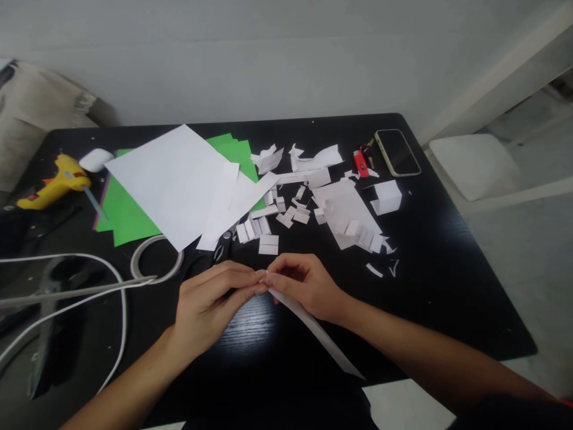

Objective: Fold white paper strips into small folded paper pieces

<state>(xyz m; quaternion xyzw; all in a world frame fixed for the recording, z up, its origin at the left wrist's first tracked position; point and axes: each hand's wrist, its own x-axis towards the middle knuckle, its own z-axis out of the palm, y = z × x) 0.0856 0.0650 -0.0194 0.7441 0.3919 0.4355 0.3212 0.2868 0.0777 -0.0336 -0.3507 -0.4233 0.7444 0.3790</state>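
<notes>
A long strip of white paper point(320, 334) slants down toward the table's front edge from between my fingertips. My left hand point(215, 301) pinches its upper end with thumb and fingers. Touching the left fingertips, my right hand point(307, 286) also grips the strip between thumb and bent forefinger. The very end of the strip is hidden by the fingers. Just beyond my hands lie small folded white paper pieces point(268, 244), several of them in a loose cluster. Black-handled scissors point(225, 242) lie partly under the white sheets, close to my left hand.
White sheets point(174, 185) overlap green paper point(134, 224) at the back left. Nearby are a yellow glue gun point(58, 184), a white case point(96, 159), a tape roll point(134, 263) and a white cable point(124, 316). A red lighter point(360, 163) and a phone point(397, 153) lie back right.
</notes>
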